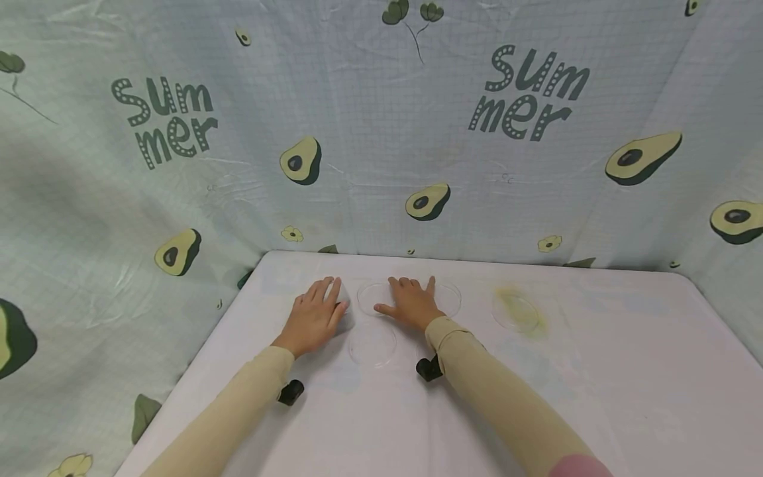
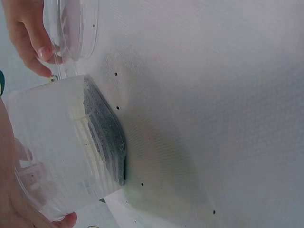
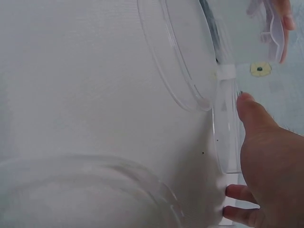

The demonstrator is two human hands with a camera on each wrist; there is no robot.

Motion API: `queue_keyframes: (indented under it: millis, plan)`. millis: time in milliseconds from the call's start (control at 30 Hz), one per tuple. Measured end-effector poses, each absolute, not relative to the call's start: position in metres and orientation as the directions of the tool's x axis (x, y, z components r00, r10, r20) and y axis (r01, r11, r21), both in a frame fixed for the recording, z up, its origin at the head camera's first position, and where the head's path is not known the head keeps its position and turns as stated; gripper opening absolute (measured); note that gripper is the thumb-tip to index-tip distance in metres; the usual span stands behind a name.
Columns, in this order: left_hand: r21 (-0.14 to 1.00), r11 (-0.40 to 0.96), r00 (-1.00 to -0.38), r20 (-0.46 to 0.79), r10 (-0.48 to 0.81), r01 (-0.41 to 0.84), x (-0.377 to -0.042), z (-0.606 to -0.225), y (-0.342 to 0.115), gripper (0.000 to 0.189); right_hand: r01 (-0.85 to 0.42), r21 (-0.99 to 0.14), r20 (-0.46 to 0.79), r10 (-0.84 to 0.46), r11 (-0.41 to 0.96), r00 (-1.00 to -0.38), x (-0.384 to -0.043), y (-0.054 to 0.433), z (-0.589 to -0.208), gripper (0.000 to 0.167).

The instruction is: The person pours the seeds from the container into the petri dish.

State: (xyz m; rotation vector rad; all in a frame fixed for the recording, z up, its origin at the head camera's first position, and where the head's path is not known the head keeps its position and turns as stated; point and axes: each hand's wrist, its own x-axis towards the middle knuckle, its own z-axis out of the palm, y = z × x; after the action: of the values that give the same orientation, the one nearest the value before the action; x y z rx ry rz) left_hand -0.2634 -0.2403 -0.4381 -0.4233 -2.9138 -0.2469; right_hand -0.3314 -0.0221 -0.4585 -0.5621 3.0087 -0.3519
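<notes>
My left hand (image 1: 311,319) grips a translucent plastic tub (image 2: 47,137) from above, its fingers showing through the wall. Fine dark grains (image 2: 107,135) lie along the tub's bottom. In the head view only the tub's right side shows past the thumb. My right hand (image 1: 412,303) is spread, palm down, over the back row of clear round dishes. In the right wrist view its thumb (image 3: 251,111) is at the edge of one dish (image 3: 225,137), and two fingertips reach down beside it. Another clear dish (image 1: 372,344) lies in front, between the hands.
Farther right, a clear dish (image 1: 517,313) sits over a yellow patch (image 1: 507,298) on the white tabletop (image 1: 626,371). Several dark specks (image 2: 116,74) dot the surface near the tub. Behind the table hangs a printed cloth (image 1: 357,132). Each wrist carries a black camera (image 1: 429,369).
</notes>
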Motion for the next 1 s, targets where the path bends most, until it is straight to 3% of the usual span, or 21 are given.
queue_keyframes:
  millis: [567,800,1000]
  plan:
    - [0.151,0.941,-0.940,0.209,0.268,0.302,-0.264,-0.437,-0.240,0.058,-0.368,-0.208,-0.026,-0.381,0.906,-0.924,-0.334,-0.020,-0.456,0.083]
    - [0.161,0.946,-0.956,0.123,0.265,0.283,-0.266,-0.432,-0.237,0.062,-0.337,-0.171,-0.053,-0.350,0.926,-0.935,-0.333,-0.018,-0.455,0.083]
    - [0.195,0.945,-0.964,0.112,0.243,0.261,-0.261,-0.429,-0.241,0.061,-0.328,-0.224,-0.042,-0.346,0.917,-0.937,-0.326,-0.022,-0.454,0.082]
